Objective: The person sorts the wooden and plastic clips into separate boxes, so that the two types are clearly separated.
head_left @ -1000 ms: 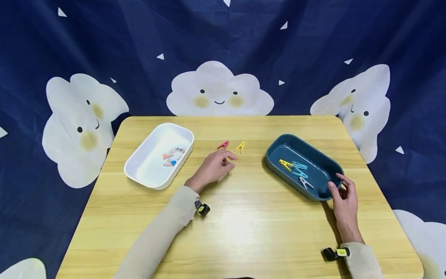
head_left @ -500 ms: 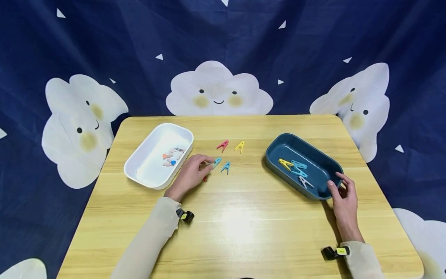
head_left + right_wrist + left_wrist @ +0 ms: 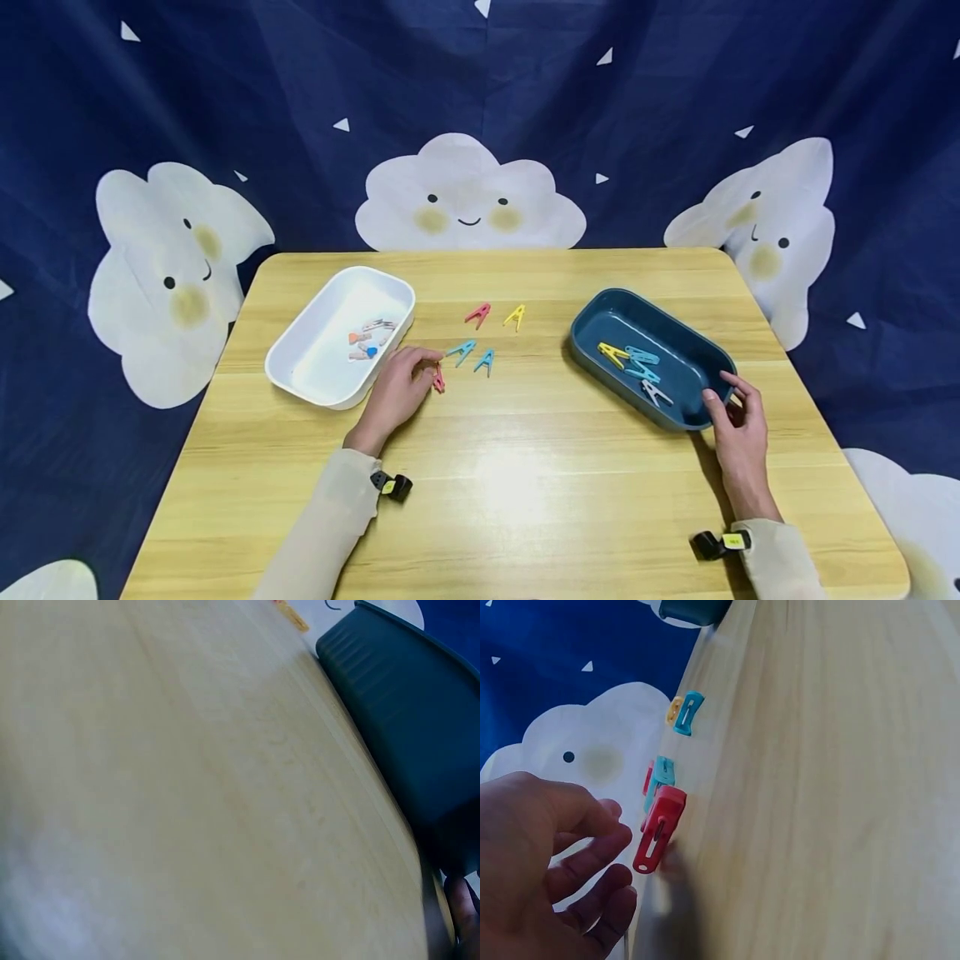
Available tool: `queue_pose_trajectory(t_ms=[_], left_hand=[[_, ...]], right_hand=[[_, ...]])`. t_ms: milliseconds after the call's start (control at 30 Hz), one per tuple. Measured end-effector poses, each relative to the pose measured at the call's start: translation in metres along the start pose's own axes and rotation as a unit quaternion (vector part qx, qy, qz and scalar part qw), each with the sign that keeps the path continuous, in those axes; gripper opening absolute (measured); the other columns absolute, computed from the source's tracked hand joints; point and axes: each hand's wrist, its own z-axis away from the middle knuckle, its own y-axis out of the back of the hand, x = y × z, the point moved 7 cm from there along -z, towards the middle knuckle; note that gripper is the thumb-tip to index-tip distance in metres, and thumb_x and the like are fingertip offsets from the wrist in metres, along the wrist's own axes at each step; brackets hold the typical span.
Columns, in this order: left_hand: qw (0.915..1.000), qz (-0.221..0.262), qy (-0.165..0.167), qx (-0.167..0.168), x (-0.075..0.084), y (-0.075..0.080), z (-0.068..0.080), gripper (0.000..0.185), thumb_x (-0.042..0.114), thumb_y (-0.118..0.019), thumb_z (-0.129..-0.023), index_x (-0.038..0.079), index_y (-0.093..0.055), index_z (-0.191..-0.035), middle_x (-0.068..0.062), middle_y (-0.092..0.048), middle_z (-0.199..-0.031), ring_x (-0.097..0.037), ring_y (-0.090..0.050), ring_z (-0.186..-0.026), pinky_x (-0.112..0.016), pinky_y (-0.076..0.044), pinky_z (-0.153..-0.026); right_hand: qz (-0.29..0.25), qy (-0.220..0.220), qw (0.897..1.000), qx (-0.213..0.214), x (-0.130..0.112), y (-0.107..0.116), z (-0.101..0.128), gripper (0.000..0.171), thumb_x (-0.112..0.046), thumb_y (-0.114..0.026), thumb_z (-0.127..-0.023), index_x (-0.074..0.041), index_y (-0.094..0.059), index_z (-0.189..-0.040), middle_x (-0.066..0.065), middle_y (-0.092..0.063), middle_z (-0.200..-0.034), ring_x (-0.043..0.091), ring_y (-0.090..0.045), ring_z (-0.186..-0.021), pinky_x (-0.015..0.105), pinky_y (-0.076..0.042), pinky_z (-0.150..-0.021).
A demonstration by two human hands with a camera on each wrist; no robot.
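Observation:
My left hand (image 3: 401,387) is low over the table beside a red clothespin (image 3: 438,381), fingers loosely bent. In the left wrist view a gap shows between the fingertips (image 3: 613,834) and that red clothespin (image 3: 660,829). Two blue clothespins lie just right of it, the nearer one (image 3: 485,362) upright on its legs. Behind them are a second red clothespin (image 3: 478,314) and a yellow clothespin (image 3: 516,316). My right hand (image 3: 741,437) grips the near right corner of a dark teal bin (image 3: 652,312), thumb over the rim; its wrist view shows mostly the bin's outer wall.
A white bin (image 3: 300,333) with several small clips (image 3: 363,340) stands left of my left hand. Inside the teal bin lie a yellow clothespin (image 3: 612,354), blue ones (image 3: 642,363) and a pale grey one (image 3: 654,392). A cloud-patterned curtain (image 3: 480,67) hangs behind the table (image 3: 525,500).
My left hand has moved left and toward me from above the middle clothespins, uncovering the blue ones, to the nearest red clothespin. My right hand stays on the teal bin.

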Motion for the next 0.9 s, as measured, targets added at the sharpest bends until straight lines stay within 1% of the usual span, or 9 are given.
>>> queue_pose_trajectory(t_ms=[100, 200, 333, 433, 667, 800, 900], left_hand=[[0.9999, -0.011, -0.004, 0.003, -0.0008, 0.0002, 0.0017, 0.033, -0.002, -0.066, -0.098, 0.006, -0.077, -0.128, -0.014, -0.076, -0.129, -0.035, -0.066, -0.128, -0.053, -0.046, -0.116], [0.9997, -0.025, -0.004, 0.004, -0.0021, 0.0002, 0.0033, 0.036, -0.007, -0.067, -0.095, 0.005, -0.076, -0.128, -0.015, -0.076, -0.13, -0.035, -0.065, -0.13, -0.053, -0.045, -0.118], [0.9991, -0.04, 0.01, 0.0, -0.0064, -0.0003, 0.0056, 0.032, -0.002, -0.071, -0.097, 0.005, -0.076, -0.127, -0.015, -0.075, -0.133, -0.036, -0.063, -0.133, -0.053, -0.044, -0.119], [0.9987, -0.051, 0.009, 0.002, -0.0071, -0.0005, 0.0063, 0.026, 0.0, -0.073, -0.097, 0.006, -0.077, -0.122, -0.016, -0.075, -0.13, -0.036, -0.064, -0.131, -0.053, -0.046, -0.117], [0.9979, -0.063, -0.008, 0.011, -0.0047, 0.0, 0.0079, 0.013, 0.002, -0.076, -0.098, 0.007, -0.08, -0.108, -0.014, -0.078, -0.116, -0.034, -0.069, -0.117, -0.051, -0.048, -0.109], [0.9974, -0.069, -0.016, 0.006, -0.0026, -0.0013, 0.0084, 0.01, 0.004, -0.077, -0.099, 0.008, -0.081, -0.106, -0.012, -0.079, -0.111, -0.033, -0.07, -0.111, -0.05, -0.048, -0.106], [0.9978, -0.065, -0.011, -0.002, -0.0021, -0.0035, 0.0084, 0.009, 0.005, -0.076, -0.1, 0.009, -0.08, -0.107, -0.011, -0.079, -0.111, -0.033, -0.069, -0.11, -0.051, -0.049, -0.104]], right_hand=[[-0.002, -0.001, 1.0, 0.0, -0.0004, -0.0002, 0.0001, 0.051, -0.032, -0.068, -0.109, -0.03, -0.054, -0.158, -0.004, -0.047, -0.157, 0.009, -0.053, -0.126, 0.004, -0.043, -0.091], [-0.003, -0.003, 1.0, -0.001, -0.0002, -0.0003, 0.0001, 0.051, -0.032, -0.068, -0.109, -0.03, -0.054, -0.158, -0.004, -0.047, -0.158, 0.009, -0.053, -0.126, 0.004, -0.043, -0.091], [-0.005, -0.005, 1.0, -0.002, -0.0001, -0.0005, 0.0008, 0.051, -0.033, -0.068, -0.109, -0.03, -0.054, -0.158, -0.006, -0.047, -0.156, 0.008, -0.052, -0.124, 0.005, -0.043, -0.091], [-0.009, -0.005, 1.0, -0.001, -0.0007, -0.0004, 0.0011, 0.051, -0.032, -0.068, -0.109, -0.03, -0.054, -0.158, -0.006, -0.048, -0.155, 0.008, -0.052, -0.123, 0.005, -0.043, -0.091], [-0.014, -0.004, 1.0, -0.002, -0.0005, -0.0006, 0.0013, 0.051, -0.031, -0.069, -0.109, -0.029, -0.055, -0.158, -0.004, -0.047, -0.156, 0.008, -0.052, -0.123, 0.005, -0.043, -0.091], [-0.015, -0.004, 1.0, -0.002, -0.0004, -0.0006, 0.0014, 0.051, -0.031, -0.068, -0.109, -0.029, -0.054, -0.158, -0.004, -0.047, -0.157, 0.008, -0.052, -0.123, 0.005, -0.043, -0.09], [-0.015, -0.001, 1.0, 0.001, -0.0008, -0.001, 0.0012, 0.051, -0.03, -0.069, -0.109, -0.028, -0.055, -0.157, -0.005, -0.047, -0.156, 0.008, -0.053, -0.122, 0.005, -0.044, -0.09]])
